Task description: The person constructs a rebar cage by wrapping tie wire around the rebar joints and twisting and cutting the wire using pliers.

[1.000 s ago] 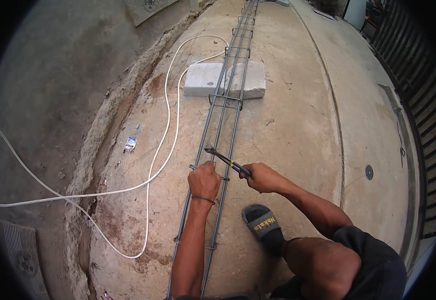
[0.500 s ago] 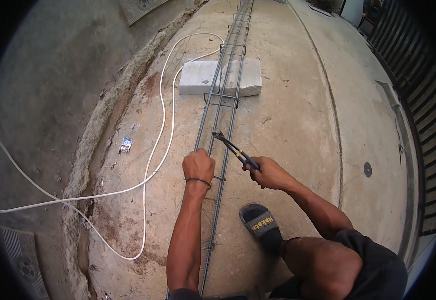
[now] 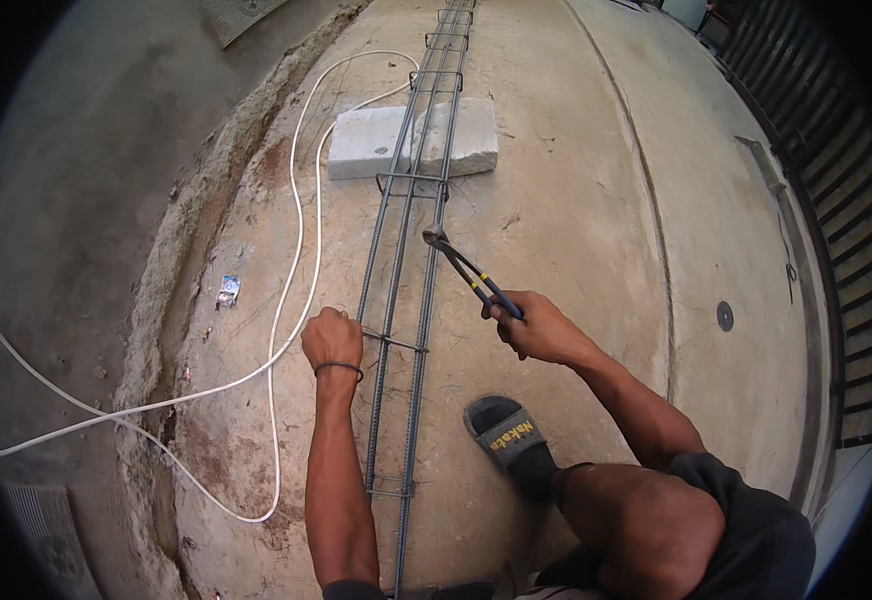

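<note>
A long rebar cage (image 3: pixel 396 260) of ribbed steel bars and thin stirrups runs away from me along the ground. My left hand (image 3: pixel 333 338) is closed in a fist at its left side, around the left end of a stirrup (image 3: pixel 401 343); the fingertips are hidden. In my right hand (image 3: pixel 536 327) are end-cutting pincers (image 3: pixel 476 275) with dark handles and yellow bands, gripped by the handles. Their head is over the right bar, between my left hand's stirrup and the one by the blocks. Whether the jaws bite anything is too small to tell.
Two pale blocks (image 3: pixel 368 145) lie under the cage ahead. A white hose or cable (image 3: pixel 318 220) loops on the left, near a small crumpled packet (image 3: pixel 228 291). My sandalled foot (image 3: pixel 506 435) stands right of the cage. A dark metal gate (image 3: pixel 846 270) lines the right side.
My left hand has shifted left and slightly down from the top of the bars to the stirrup's left end. The pincers' head has moved from near the middle bar to the right bar.
</note>
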`<control>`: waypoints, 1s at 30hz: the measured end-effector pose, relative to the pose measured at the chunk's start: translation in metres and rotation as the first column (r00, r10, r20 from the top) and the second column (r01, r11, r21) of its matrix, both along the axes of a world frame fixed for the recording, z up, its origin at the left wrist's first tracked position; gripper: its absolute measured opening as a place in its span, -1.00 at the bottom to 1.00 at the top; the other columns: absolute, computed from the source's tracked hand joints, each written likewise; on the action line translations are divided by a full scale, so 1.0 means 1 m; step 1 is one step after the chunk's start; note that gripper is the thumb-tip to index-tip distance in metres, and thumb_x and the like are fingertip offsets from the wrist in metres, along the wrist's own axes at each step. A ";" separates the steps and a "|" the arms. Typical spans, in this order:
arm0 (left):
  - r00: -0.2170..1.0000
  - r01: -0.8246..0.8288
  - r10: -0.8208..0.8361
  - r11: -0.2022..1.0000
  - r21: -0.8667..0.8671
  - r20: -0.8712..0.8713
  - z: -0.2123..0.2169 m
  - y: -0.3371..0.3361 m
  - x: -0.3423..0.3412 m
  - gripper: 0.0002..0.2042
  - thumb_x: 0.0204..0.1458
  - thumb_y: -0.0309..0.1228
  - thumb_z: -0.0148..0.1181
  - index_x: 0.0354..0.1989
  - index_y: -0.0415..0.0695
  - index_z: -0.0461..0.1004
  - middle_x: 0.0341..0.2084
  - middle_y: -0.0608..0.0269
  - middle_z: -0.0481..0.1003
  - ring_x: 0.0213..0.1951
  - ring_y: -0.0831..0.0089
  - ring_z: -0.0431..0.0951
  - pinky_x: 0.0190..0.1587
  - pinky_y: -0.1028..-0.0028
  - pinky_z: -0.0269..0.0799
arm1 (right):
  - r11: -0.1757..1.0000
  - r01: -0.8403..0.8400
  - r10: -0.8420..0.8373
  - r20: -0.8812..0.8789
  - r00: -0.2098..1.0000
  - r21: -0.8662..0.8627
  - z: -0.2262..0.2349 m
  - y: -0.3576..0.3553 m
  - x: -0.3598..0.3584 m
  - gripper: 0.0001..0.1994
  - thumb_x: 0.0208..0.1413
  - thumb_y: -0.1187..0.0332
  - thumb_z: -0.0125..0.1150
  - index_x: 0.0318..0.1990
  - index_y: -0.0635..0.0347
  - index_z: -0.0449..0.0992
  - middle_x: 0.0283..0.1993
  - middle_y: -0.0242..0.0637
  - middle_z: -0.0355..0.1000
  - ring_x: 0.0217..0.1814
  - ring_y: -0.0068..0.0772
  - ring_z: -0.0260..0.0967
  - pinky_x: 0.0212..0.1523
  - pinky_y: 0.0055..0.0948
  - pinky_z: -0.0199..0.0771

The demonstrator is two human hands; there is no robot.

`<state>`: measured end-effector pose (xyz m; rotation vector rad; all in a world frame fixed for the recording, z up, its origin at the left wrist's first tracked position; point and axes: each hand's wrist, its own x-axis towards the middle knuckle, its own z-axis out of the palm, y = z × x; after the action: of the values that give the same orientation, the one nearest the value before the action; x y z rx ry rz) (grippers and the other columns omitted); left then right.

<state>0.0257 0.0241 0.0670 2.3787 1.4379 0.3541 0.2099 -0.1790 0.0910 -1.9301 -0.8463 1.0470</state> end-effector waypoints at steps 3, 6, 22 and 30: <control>1.000 0.004 -0.002 0.998 0.062 -0.027 -0.057 -0.047 -0.045 -0.79 0.02 -0.39 0.15 -0.53 -0.28 0.53 -0.66 -0.22 0.46 -0.54 -0.08 0.54 -0.46 0.08 0.42 | 1.000 0.023 -0.023 -0.032 0.999 -0.007 0.000 0.002 0.005 -0.82 0.22 0.36 -0.07 -0.20 0.27 0.41 -0.61 -0.41 0.26 -0.63 -0.55 0.22 -0.60 -0.44 0.33; 0.969 0.219 -0.233 0.966 0.140 0.087 -0.050 -0.106 -0.023 -0.80 0.04 -0.43 0.10 -0.59 -0.24 0.46 -0.70 -0.17 0.44 -0.59 -0.09 0.51 -0.49 0.07 0.41 | 1.000 0.028 -0.027 -0.060 0.998 0.005 -0.003 0.003 -0.009 -0.81 0.22 0.34 -0.06 -0.21 0.28 0.42 -0.62 -0.40 0.25 -0.64 -0.54 0.21 -0.60 -0.42 0.34; 0.965 0.251 -0.228 0.945 0.210 -0.125 -0.018 -0.039 0.028 -0.87 -0.07 -0.44 0.07 -0.52 -0.25 0.47 -0.62 -0.12 0.52 -0.55 0.04 0.58 -0.46 0.19 0.50 | 0.995 -0.096 0.096 -0.006 0.995 -0.001 -0.008 0.009 -0.019 -0.80 0.20 0.34 -0.04 -0.21 0.28 0.44 -0.61 -0.36 0.30 -0.63 -0.51 0.25 -0.61 -0.42 0.34; 0.979 0.182 -0.169 0.977 0.115 -0.112 -0.051 -0.110 -0.034 -0.80 0.09 -0.40 0.02 -0.51 -0.24 0.46 -0.68 -0.14 0.48 -0.55 -0.06 0.55 -0.49 0.13 0.46 | 1.000 0.008 -0.008 -0.070 0.998 -0.002 -0.010 -0.003 -0.011 -0.79 0.24 0.31 -0.05 -0.19 0.27 0.45 -0.61 -0.38 0.27 -0.62 -0.54 0.22 -0.60 -0.44 0.31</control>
<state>-0.0078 -0.0856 0.0164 2.6362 1.2676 0.2885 0.1986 -0.1823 0.0810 -1.8858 -0.7985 1.1044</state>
